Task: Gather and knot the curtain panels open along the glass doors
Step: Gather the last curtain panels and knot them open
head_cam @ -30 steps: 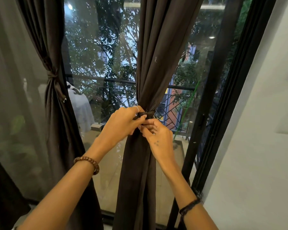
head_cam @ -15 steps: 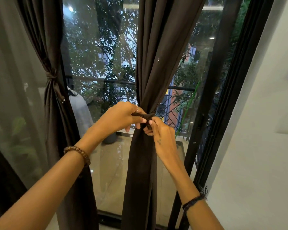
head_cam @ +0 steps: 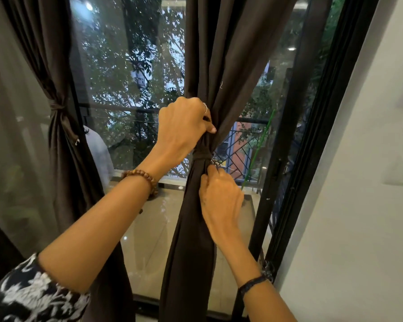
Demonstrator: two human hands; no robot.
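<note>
Curtain panel (head_cam: 209, 54), dark brown, hangs down the middle of the glass door (head_cam: 130, 89), its long axis vertical, cinched at mid-height by a knot (head_cam: 201, 155) of its own cloth. The left hand (head_cam: 184, 129) sits directly above that knot, fingers curled shut around the gathered folds, a ring showing on one finger. The right hand (head_cam: 220, 198) is directly below the knot, its fingertips (head_cam: 211, 169) pinched closed on the cloth at the knot's lower edge; what exactly they hold is hidden. So the knot lies between the two hands along the panel's length, and snugging it probably means pulling apart along that axis. Toward the door's left edge a second curtain panel (head_cam: 58, 66) already hangs tied back.
</note>
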